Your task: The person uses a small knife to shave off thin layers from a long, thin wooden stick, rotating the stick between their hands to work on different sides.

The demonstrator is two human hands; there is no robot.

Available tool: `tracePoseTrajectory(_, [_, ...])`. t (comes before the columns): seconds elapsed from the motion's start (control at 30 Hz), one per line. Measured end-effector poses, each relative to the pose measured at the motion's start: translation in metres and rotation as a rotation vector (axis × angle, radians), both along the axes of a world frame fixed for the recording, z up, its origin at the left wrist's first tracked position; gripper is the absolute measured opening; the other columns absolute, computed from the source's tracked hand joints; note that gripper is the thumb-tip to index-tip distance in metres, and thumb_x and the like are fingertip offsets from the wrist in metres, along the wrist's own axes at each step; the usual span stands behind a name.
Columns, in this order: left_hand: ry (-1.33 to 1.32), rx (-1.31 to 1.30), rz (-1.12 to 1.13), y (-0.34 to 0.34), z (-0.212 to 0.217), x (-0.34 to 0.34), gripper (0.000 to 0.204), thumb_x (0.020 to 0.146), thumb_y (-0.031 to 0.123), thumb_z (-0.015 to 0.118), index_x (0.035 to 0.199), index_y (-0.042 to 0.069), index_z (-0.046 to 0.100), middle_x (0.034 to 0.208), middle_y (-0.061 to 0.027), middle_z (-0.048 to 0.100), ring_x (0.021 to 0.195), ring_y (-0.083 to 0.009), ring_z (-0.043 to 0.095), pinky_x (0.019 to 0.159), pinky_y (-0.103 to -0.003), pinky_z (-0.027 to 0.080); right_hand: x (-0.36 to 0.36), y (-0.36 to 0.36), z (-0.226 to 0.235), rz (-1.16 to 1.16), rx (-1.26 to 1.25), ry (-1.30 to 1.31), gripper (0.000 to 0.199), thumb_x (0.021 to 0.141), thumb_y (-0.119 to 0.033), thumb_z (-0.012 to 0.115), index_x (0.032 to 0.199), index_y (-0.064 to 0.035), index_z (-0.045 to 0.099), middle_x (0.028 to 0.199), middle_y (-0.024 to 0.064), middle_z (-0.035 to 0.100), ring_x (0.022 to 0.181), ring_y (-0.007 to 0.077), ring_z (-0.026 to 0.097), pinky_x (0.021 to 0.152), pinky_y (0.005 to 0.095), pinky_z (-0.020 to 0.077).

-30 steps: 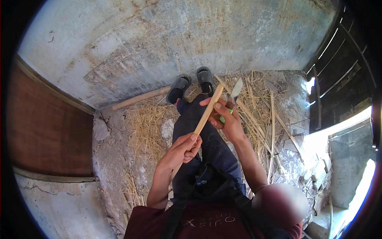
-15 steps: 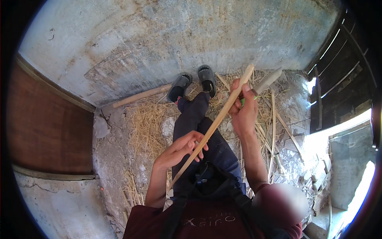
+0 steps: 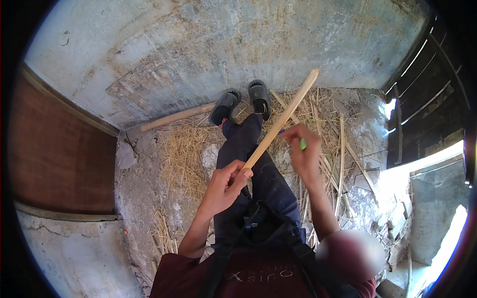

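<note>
My left hand is closed around the lower part of a pale wooden stick, above my thighs. The stick slants up and to the right, its far end roughly cut. My right hand, just right of the stick's middle, is curled around a knife by its green handle. The fingers hide most of the handle, and the blade can hardly be made out from this angle. A small gap seems to lie between the right fingers and the stick.
Dry straw and shavings cover the floor around my legs. Several long strips lie at the right. A round pole rests along the stained wall, near my dark shoes. A brown panel stands at the left.
My left hand, loose beside the stick before, now grips it. My right hand has let go of the stick and come down toward its middle, keeping the knife and turning it.
</note>
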State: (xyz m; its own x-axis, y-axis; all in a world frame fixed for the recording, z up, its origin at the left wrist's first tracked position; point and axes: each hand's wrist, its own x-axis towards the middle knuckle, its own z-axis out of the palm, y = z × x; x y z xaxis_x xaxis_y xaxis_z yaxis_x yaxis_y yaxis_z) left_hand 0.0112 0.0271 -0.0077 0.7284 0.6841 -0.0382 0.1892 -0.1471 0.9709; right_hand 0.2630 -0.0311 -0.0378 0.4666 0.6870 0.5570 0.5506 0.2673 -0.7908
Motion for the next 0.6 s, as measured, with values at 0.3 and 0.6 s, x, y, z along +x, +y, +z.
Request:
tracePoseTrajectory(0.3, [0.039,0.192,0.076,-0.013,0.009,0.019,0.018,0.108,0.014,0.061,0.114,-0.003,0.064,0.064,-0.0034,0.048,0.054,-0.0092,0.038,0.051,-0.031,0.033,-0.057,-0.001,-0.022,0.055,-0.158,-0.174,0.023,0.071,0.0,0.067,0.094,-0.002,0.069,0.083,0.0163,0.068,0.073,0.0407,0.068,0.063,0.0475,0.0526])
tracePoseTrajectory(0.6, [0.005,0.321,0.095,-0.015,0.004,0.023,0.022,0.108,0.013,0.06,0.123,-0.003,0.063,0.063,-0.0049,0.051,0.051,-0.0102,0.042,0.05,-0.031,0.034,-0.055,0.005,-0.03,0.018,-0.164,-0.244,0.027,0.065,-0.005,0.073,0.092,-0.0053,0.069,0.082,0.0121,0.068,0.07,0.0384,0.067,0.06,0.0463,0.0512])
